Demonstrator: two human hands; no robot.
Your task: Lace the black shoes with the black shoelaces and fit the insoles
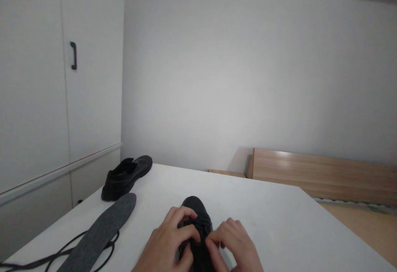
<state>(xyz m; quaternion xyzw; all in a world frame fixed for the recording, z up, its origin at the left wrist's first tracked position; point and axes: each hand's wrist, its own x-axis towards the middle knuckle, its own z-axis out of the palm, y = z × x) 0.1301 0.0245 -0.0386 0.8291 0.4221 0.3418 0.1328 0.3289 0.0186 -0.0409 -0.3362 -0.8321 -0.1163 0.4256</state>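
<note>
A black lace-up shoe (194, 203) rests on the white table at the bottom middle, its toe pointing away from me. My left hand (172, 237) is wrapped over the shoe's left side, fingers bent across the upper. At the right of the lacing (203, 221), the thumb and index finger of my right hand (237, 245) are pinched together against the upper. Whatever lies between those fingertips is too dark to make out. My hands and the frame's lower edge hide the heel end.
Farther back on the left stands a second black shoe (124, 176). A dark grey insole (107, 226) lies nearer, over looped black cord (46, 259). White cabinets (93, 81) border the table (263, 210) on the left; a wooden board (310, 170) is beyond its far right.
</note>
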